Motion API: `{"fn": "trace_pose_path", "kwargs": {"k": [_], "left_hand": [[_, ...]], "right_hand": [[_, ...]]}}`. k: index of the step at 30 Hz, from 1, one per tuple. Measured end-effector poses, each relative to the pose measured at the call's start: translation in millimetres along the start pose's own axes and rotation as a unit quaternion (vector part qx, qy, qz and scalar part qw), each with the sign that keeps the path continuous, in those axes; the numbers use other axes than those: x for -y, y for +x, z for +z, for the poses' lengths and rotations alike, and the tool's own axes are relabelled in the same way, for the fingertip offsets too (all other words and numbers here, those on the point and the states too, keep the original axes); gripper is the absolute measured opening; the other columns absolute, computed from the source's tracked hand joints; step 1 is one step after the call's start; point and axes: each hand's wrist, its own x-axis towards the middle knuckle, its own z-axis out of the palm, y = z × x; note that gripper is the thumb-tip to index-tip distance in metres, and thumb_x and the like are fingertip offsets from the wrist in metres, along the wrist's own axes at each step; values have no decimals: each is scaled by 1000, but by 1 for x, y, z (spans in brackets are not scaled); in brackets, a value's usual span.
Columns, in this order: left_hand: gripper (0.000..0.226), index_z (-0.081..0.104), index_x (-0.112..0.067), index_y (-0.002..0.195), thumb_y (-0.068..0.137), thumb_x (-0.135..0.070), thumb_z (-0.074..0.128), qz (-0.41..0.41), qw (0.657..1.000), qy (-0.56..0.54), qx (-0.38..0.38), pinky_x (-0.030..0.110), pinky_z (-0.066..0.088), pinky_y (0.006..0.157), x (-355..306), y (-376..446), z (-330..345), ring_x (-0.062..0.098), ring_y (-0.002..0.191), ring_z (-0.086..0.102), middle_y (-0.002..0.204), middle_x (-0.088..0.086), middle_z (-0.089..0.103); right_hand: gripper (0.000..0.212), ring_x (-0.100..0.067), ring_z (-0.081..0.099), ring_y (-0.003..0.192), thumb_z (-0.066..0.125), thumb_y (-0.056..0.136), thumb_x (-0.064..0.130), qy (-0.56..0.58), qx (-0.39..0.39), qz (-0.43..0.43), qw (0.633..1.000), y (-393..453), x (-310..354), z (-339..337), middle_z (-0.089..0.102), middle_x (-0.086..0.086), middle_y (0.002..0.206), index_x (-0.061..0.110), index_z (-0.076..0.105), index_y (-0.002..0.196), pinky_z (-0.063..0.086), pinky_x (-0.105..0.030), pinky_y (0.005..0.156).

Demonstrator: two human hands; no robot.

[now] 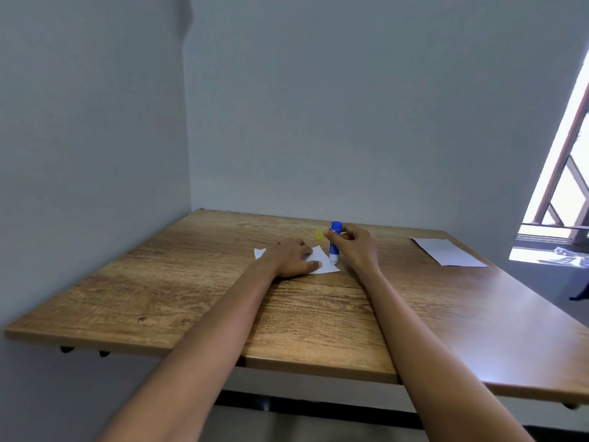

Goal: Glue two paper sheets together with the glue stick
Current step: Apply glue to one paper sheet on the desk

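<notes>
Right hand (pixel 353 247) pinches glue stick (pixel 334 247), tip on small paper (pixel 323 261) beside flat left hand (pixel 291 256) fingers. Keep strokes light, paper pinned

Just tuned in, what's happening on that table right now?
A person is gluing paper. The left hand presses a small white sheet flat on the wooden table, while the right hand holds the blue glue stick tip-down on its edge. A yellow cap lies behind; a second sheet waits far right.

Yellow cap (pixel 319 234) behind glue stick (pixel 334 242)
</notes>
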Motion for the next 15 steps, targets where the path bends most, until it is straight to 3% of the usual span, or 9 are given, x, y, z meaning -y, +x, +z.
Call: {"fn": "trace_pose_path", "kwargs": {"k": [5, 7, 10, 15], "left_hand": [[57, 39, -18, 140, 94, -51, 36, -24, 1000, 11, -1, 48, 23, 111, -3, -1, 1, 26, 134, 35, 146, 7, 38], [56, 42, -16, 139, 94, -50, 35, -31, 999, 19, -1, 48, 25, 109, -6, -2, 1, 27, 133, 36, 144, 9, 40], [57, 44, -15, 137, 93, -50, 35, -44, 999, 26, -3, 48, 26, 109, -10, -2, 1, 29, 131, 36, 142, 10, 41], [61, 44, -11, 136, 93, -53, 32, -75, 994, 79, -14, 46, 28, 107, -21, -2, -2, 31, 132, 37, 144, 13, 40]], "right_hand": [[23, -7, 46, 57, 72, 77, 44, 22, 16, 4, 1000, -10, 2, -9, 55, 8, 59, 22, 70, 83, 37, -26, 60], [19, -7, 45, 57, 73, 76, 43, 32, 16, -2, 999, -13, 2, -11, 53, 8, 57, 25, 67, 74, 36, -26, 60], [25, -7, 42, 54, 73, 77, 41, 40, 8, -7, 999, -18, 4, -15, 48, 9, 55, 28, 59, 61, 35, -26, 59], [31, -11, 41, 55, 72, 79, 39, 42, -9, -15, 999, -20, 4, -19, 47, 6, 54, 22, 55, 58, 35, -28, 60]]}}
